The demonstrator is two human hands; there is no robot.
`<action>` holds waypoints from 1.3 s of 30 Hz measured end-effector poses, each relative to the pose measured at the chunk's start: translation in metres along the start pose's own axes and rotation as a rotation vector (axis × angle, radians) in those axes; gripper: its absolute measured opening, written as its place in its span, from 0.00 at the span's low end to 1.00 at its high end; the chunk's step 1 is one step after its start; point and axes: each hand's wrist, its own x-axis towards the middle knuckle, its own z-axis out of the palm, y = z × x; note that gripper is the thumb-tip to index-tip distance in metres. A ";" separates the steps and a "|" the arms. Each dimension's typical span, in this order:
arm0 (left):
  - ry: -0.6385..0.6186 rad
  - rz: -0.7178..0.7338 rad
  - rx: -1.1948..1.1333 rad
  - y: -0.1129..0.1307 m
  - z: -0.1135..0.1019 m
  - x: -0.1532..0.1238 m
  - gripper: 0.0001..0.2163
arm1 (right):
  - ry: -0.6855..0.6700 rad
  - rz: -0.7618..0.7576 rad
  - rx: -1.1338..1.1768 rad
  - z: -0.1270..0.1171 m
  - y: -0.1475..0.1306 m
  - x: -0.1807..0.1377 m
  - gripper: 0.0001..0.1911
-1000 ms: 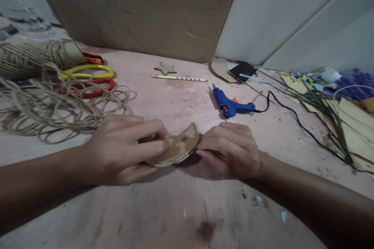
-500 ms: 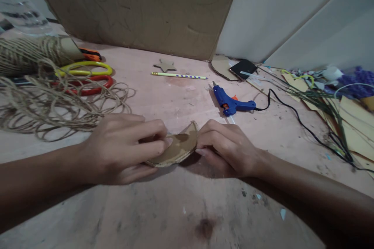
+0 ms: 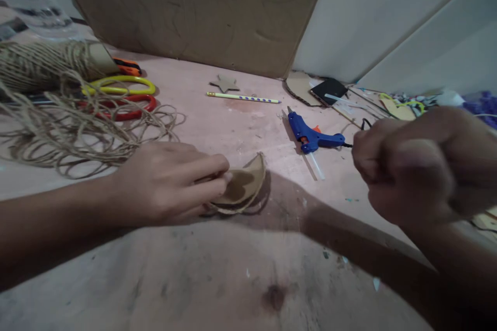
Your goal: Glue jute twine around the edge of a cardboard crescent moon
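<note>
My left hand (image 3: 176, 183) is closed on a crescent-shaped piece of cardboard (image 3: 248, 181), pinching its left part near the tabletop. The crescent's pointed tip sticks up to the right, and its layered edge shows along the bottom. To the right, my right hand (image 3: 415, 165) is raised off the table with its fingers curled into a pinch. It is blurred, and whatever it might hold is hidden. A blue glue gun (image 3: 310, 134) lies on the table between the two hands, a clear glue stick (image 3: 316, 165) jutting from its back.
Tangled twine (image 3: 97, 134) lies at the left with its roll (image 3: 46, 64), yellow-handled (image 3: 120, 83) and red-handled scissors (image 3: 132, 108). A cardboard star (image 3: 224, 83) and a pencil (image 3: 244, 97) lie at the back before a standing cardboard sheet (image 3: 194, 5). Cardboard scraps (image 3: 301, 88) lie behind the glue gun.
My right hand has let go of the crescent's right end and lifted up to the right. My left hand still grips the crescent, whose layers now show a gap at the edge.
</note>
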 end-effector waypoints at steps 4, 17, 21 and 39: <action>-0.051 0.096 0.106 -0.021 -0.013 -0.008 0.21 | 0.262 -0.006 -0.060 0.019 0.022 0.015 0.20; -0.368 -0.513 0.105 -0.015 -0.010 -0.019 0.23 | 0.628 -0.027 -0.051 0.015 0.088 0.029 0.27; -0.394 -0.603 0.039 -0.021 -0.006 -0.023 0.25 | 0.527 -0.003 0.041 0.011 0.068 0.027 0.20; -0.162 -0.573 -0.029 -0.012 -0.012 -0.018 0.09 | -0.393 -0.323 -0.136 0.094 -0.008 -0.002 0.17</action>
